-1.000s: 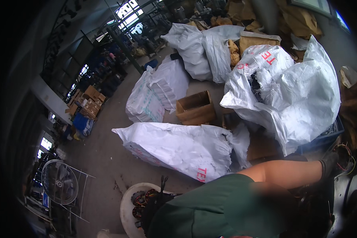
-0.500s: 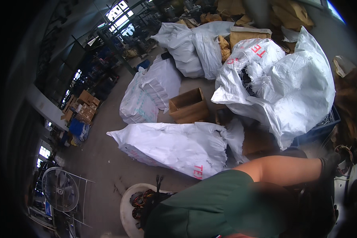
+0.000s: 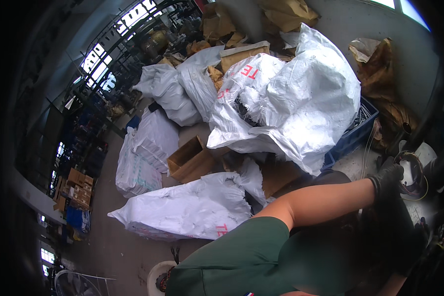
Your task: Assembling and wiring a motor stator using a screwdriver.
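The dark-gloved left hand (image 3: 389, 178) is resting against the near side of a round, pale part wired with thin dark and yellow leads (image 3: 410, 172), which is lying just to its right, its long axis running roughly upright. The dark-gloved right hand (image 3: 408, 241) is sitting lower, farther off; whether either is gripping, I cannot tell. Beyond, a blue plastic crate (image 3: 356, 137) is holding thin metal rods (image 3: 363, 116); a white round tub (image 3: 153, 277) is holding a copper-wound coil (image 3: 163, 282).
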Demonstrator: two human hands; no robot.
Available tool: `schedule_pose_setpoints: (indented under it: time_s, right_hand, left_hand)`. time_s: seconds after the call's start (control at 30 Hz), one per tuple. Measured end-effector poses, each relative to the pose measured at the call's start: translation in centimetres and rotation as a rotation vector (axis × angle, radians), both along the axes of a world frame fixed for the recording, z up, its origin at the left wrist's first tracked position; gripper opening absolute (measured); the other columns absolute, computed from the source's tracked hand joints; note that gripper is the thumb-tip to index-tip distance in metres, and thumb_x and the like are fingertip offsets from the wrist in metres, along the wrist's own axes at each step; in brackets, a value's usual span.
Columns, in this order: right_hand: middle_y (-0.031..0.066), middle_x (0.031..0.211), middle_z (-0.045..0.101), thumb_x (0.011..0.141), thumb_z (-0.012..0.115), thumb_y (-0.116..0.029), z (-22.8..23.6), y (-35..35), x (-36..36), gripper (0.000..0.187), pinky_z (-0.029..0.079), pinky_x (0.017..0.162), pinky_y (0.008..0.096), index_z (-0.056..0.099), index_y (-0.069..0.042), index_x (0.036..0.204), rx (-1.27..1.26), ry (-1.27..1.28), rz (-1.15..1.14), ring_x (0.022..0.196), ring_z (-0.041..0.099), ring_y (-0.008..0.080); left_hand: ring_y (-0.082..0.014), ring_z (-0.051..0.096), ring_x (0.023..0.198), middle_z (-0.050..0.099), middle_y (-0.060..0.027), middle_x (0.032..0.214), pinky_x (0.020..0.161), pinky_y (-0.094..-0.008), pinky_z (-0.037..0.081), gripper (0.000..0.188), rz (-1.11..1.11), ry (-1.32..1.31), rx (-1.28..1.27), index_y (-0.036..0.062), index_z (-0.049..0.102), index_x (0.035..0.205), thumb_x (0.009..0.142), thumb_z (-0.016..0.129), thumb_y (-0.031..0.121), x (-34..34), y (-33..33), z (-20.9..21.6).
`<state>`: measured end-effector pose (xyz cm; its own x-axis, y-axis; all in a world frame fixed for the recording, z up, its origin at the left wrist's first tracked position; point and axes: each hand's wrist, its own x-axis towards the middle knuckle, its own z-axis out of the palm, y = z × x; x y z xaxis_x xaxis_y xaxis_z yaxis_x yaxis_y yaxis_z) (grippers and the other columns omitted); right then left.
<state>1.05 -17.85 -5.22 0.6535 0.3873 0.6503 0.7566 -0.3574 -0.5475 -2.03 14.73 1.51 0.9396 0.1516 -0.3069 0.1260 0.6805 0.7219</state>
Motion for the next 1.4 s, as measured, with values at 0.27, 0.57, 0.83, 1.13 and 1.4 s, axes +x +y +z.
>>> schedule_pose_setpoints:
  time_s: [0.27, 0.57, 0.83, 1.13, 1.4]
  right_hand:
    - [0.0129, 0.108, 0.076, 0.103, 0.063, -0.006, 5.0, -0.1, -2.4, 0.015, 0.055, 0.081, 0.0328, 0.074, 0.005, 0.106, 0.044, -0.114, -0.152, 0.095, 0.072, 0.0203]
    - [0.0130, 0.118, 0.073, 0.095, 0.068, -0.013, 7.3, 1.8, -4.6, 0.028, 0.054, 0.100, 0.0322, 0.071, 0.002, 0.118, 0.852, 0.747, 0.111, 0.109, 0.070, 0.0185]
    - [0.0171, 0.121, 0.071, 0.086, 0.071, 0.003, 7.2, 2.5, -5.5, 0.023, 0.056, 0.097, 0.0365, 0.067, 0.000, 0.109, 0.566, 0.429, 0.145, 0.107, 0.070, 0.0211]
    - [0.0205, 0.111, 0.072, 0.076, 0.071, 0.006, 9.1, 2.6, -7.0, 0.026, 0.059, 0.082, 0.0369, 0.067, -0.001, 0.101, 0.359, 0.280, 0.195, 0.094, 0.073, 0.0253]
    - [0.0175, 0.108, 0.073, 0.076, 0.072, 0.008, 7.9, 4.1, -5.3, 0.026, 0.059, 0.083, 0.0354, 0.067, -0.001, 0.100, 0.231, 0.206, 0.080, 0.093, 0.074, 0.0255]
  left_hand:
    - [-0.0271, 0.067, 0.079, 0.061, -0.0152, 0.103, 0.063, -0.0419, 0.061, 0.061, 0.013, -0.191, -0.099, 0.0160, 0.045, 0.144, 0.086, 0.064, 0.008, 1.3, -2.9, -0.8]
    - [-0.0375, 0.070, 0.103, 0.064, -0.0201, 0.119, 0.092, -0.0503, 0.063, 0.051, -0.147, -0.070, 0.066, 0.0050, 0.048, 0.132, 0.083, 0.060, 0.003, 1.9, -3.7, -2.0]
    - [-0.0368, 0.073, 0.099, 0.065, -0.0191, 0.115, 0.095, -0.0499, 0.063, 0.048, -0.177, -0.084, 0.024, 0.0002, 0.054, 0.130, 0.082, 0.057, -0.001, 2.3, -5.0, -2.1]
    - [-0.0289, 0.075, 0.098, 0.068, -0.0163, 0.115, 0.082, -0.0385, 0.068, 0.047, -0.069, -0.229, 0.413, -0.0024, 0.054, 0.131, 0.084, 0.056, -0.005, 2.1, -4.5, -3.1]
    - [-0.0272, 0.074, 0.101, 0.067, -0.0162, 0.117, 0.082, -0.0360, 0.067, 0.050, -0.118, -0.271, 0.396, -0.0026, 0.053, 0.135, 0.086, 0.056, -0.005, 0.9, -5.0, -2.3]
